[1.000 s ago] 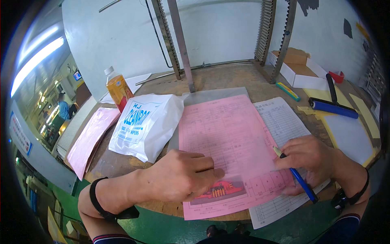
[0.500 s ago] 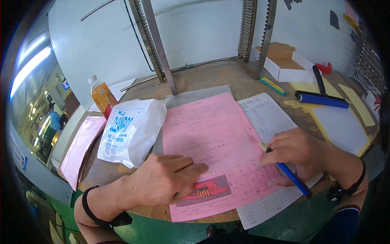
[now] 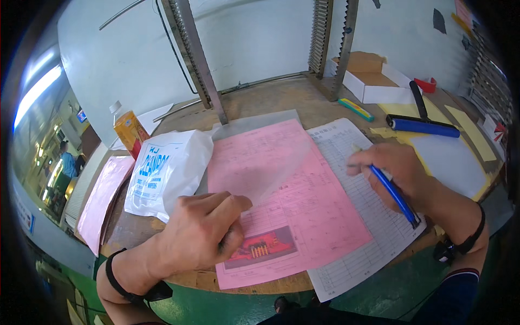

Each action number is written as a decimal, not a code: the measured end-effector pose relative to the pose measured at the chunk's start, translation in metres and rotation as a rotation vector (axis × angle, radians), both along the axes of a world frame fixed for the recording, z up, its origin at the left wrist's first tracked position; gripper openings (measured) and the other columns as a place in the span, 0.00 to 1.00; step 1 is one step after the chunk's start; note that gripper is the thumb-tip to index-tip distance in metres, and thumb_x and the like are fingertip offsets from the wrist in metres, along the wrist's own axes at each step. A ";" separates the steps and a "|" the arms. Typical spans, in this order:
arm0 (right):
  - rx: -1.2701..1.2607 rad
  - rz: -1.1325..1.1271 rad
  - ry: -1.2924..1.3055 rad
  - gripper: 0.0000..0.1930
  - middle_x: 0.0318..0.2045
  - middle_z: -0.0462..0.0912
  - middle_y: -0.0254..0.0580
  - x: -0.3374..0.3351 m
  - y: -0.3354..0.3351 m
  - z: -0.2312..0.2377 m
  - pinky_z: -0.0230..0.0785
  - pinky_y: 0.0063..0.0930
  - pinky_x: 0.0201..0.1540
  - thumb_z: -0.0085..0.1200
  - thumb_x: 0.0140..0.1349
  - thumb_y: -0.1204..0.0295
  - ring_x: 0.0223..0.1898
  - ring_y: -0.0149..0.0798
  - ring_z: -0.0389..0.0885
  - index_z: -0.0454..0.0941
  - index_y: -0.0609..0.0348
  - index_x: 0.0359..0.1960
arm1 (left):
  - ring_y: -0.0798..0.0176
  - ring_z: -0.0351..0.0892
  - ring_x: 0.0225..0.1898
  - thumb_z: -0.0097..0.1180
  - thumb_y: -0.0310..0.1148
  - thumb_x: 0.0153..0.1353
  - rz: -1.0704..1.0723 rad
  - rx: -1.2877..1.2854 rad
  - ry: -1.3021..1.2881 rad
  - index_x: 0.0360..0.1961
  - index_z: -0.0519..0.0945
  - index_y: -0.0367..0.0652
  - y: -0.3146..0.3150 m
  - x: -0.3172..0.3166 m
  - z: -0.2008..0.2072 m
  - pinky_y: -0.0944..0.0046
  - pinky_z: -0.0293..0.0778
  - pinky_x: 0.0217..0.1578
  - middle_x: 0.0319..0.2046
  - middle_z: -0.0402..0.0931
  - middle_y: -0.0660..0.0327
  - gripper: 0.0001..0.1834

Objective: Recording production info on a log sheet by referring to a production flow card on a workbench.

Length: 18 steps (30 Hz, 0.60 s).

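A pink printed form (image 3: 325,216), with a small picture of a red part in its lower left, lies on the bench in front of me. Over its upper portion a thin translucent sheet (image 3: 281,176) is folded back, its edge running up to the right from my left fingers. My left hand (image 3: 208,230) is closed at the sheet's edge, seemingly pinching it, with the fingertips partly hidden. Over a white ruled form (image 3: 352,260) that sticks out from under the pink one, my right hand (image 3: 398,170) grips a blue pen (image 3: 394,196), raised off the paper.
Left of the forms sit a white plastic bag (image 3: 168,173), a bottle with an orange label (image 3: 130,130) and a pink sheet stack (image 3: 103,200). A metal toothed rack (image 3: 197,59) rises behind. Right are a blue roller (image 3: 425,128), an open white box (image 3: 374,89) and a yellow-green packet (image 3: 356,109).
My left hand has moved slightly left with the translucent sheet's edge, uncovering the lower right of the pink form. My right hand has risen off the pink form with the pen.
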State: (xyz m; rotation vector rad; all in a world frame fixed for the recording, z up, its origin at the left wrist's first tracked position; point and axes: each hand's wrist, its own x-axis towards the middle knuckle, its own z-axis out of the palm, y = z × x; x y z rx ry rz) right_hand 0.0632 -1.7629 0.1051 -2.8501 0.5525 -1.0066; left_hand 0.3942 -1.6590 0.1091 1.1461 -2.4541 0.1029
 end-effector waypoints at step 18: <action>-0.098 -0.125 -0.277 0.22 0.36 0.82 0.55 -0.002 -0.019 -0.005 0.75 0.34 0.39 0.51 0.59 0.84 0.34 0.48 0.82 0.74 0.63 0.57 | 0.49 0.81 0.35 0.67 0.32 0.51 -0.117 0.108 -0.112 0.40 0.83 0.36 -0.004 -0.003 0.008 0.55 0.79 0.36 0.33 0.78 0.52 0.16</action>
